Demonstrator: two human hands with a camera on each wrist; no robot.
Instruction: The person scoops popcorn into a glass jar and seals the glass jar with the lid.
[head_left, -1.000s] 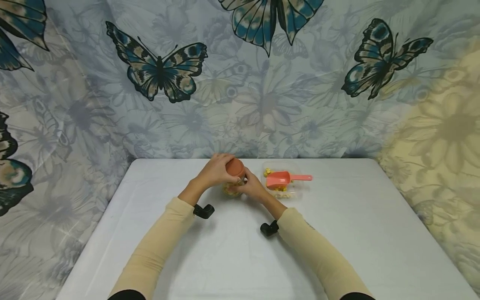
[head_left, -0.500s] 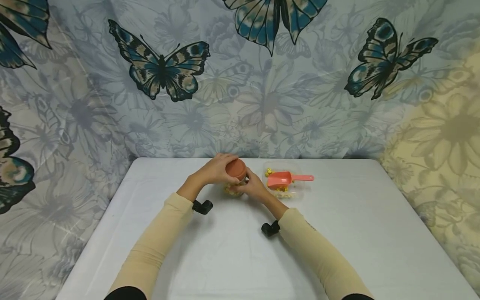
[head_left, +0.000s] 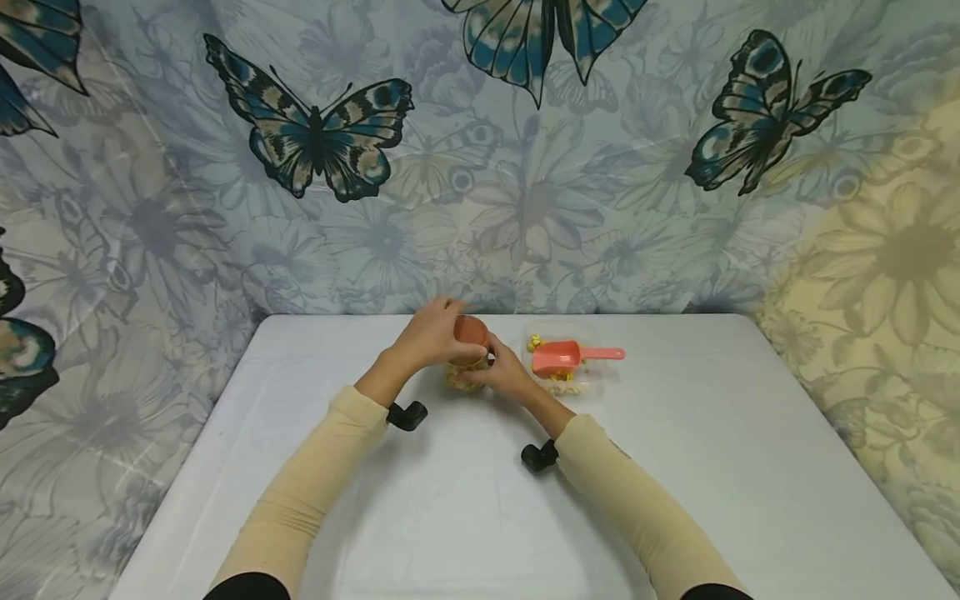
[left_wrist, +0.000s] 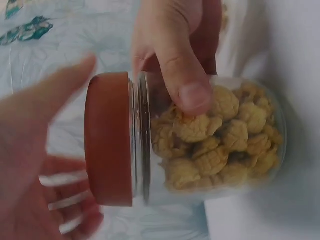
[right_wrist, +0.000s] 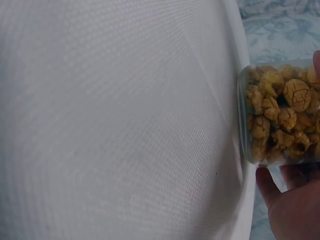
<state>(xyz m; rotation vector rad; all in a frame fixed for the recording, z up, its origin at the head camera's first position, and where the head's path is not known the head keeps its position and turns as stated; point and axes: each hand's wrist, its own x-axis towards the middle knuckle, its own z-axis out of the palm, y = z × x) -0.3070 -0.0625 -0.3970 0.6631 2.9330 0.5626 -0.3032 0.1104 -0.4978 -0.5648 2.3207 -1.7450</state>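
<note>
A clear jar [left_wrist: 220, 145] full of golden-brown popcorn [right_wrist: 280, 115] stands upright on the table near its back edge. It wears a reddish-brown screw lid [head_left: 471, 331]. My right hand [head_left: 506, 375] grips the jar's body, its thumb lying across the clear wall in the left wrist view. Around the lid, my left hand [head_left: 429, 335] is spread, with thumb and fingers loosened on either side and blurred in the left wrist view. From the right wrist, only the jar's lower part shows, with fingertips [right_wrist: 267, 182] beneath it.
Right of the jar, a clear plastic tray [head_left: 592, 388] holds more yellow pieces [head_left: 562, 377]. A coral-pink scoop [head_left: 558, 357] lies over it, handle pointing right. A white cloth covers the table [head_left: 465, 500]; a butterfly-patterned fabric [head_left: 525, 208] hangs directly behind.
My left hand's fingers have lifted and spread from the lid, where they were wrapped round it before. The right hand and the jar stay in place.
</note>
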